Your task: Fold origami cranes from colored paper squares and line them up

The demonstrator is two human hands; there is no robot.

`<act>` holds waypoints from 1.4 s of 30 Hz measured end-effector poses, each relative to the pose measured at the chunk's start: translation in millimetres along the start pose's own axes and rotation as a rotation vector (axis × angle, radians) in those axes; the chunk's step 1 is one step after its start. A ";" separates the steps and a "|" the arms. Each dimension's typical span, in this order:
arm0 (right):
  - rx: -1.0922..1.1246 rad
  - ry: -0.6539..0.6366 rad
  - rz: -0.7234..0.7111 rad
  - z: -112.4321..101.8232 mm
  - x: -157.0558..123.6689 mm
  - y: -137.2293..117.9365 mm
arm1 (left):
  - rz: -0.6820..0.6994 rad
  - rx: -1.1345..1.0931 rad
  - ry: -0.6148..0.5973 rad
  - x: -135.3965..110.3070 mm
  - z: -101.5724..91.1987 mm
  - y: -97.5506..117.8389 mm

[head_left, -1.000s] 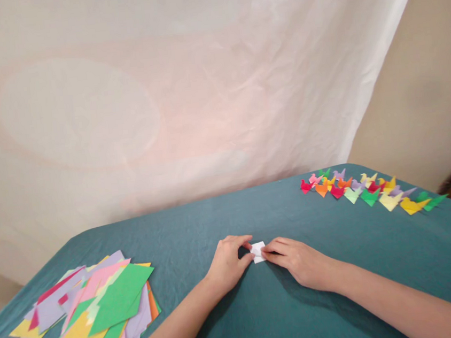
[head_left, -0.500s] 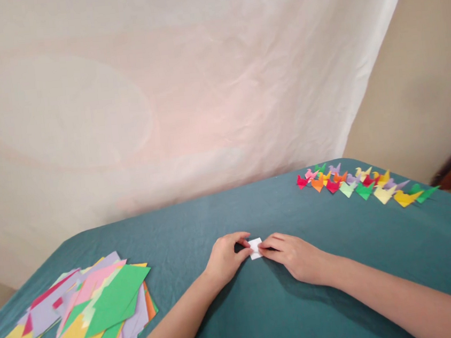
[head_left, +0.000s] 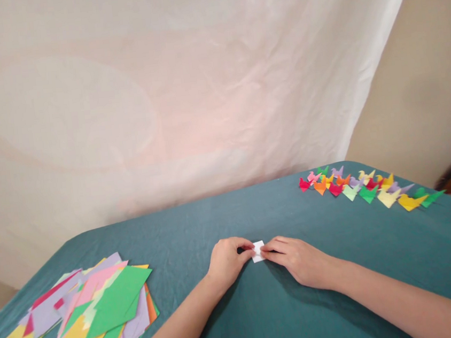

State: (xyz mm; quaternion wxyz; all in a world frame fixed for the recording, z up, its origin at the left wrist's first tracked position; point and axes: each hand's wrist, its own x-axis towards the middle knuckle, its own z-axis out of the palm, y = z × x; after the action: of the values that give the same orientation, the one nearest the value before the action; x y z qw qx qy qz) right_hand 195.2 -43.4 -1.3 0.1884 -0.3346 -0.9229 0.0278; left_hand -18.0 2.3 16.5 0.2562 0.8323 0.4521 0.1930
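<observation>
Between my two hands is a small white piece of paper (head_left: 259, 251), roughly square, just above or on the teal tablecloth. My left hand (head_left: 230, 261) pinches its left edge between thumb and fingers. At its right edge my right hand (head_left: 295, 257) pinches it the same way, fingertips close together. The fingertips cover parts of the paper's sides, so any folds there are hard to make out.
A loose pile of coloured paper sheets (head_left: 114, 304) lies at the left of the teal-covered table (head_left: 182, 222). Rows of small folded paper birds (head_left: 369, 193) stand at the back right. Behind the table hangs a pale cloth (head_left: 200, 85).
The whole view has shifted slightly, moving things a little down and right. My left fingers have closed up a little on the paper's left edge; my right hand keeps its pinch.
</observation>
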 end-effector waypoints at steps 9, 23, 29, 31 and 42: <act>0.004 -0.024 0.007 -0.1 1.3 0.6 | 0.070 0.075 0.008 -2.1 0.4 1.3; -0.002 -0.034 0.032 -0.4 2.7 -0.9 | 0.237 0.580 0.018 -17.2 6.5 11.2; -0.013 -0.037 0.035 2.0 2.4 -0.6 | 0.277 0.651 0.005 -24.5 -7.7 21.9; -0.019 -0.037 0.035 2.7 2.5 -0.4 | 0.325 0.625 -0.013 -26.0 -13.3 25.6; -0.013 -0.018 0.017 4.4 1.6 2.1 | 0.461 0.711 -0.078 -28.9 -4.2 24.5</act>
State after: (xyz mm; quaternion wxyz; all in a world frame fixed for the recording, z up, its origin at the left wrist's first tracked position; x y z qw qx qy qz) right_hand 193.7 -40.4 -5.2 0.1774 -0.3435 -0.9219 0.0262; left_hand -19.3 -32.5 32.0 -0.0797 0.9548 0.2828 0.0458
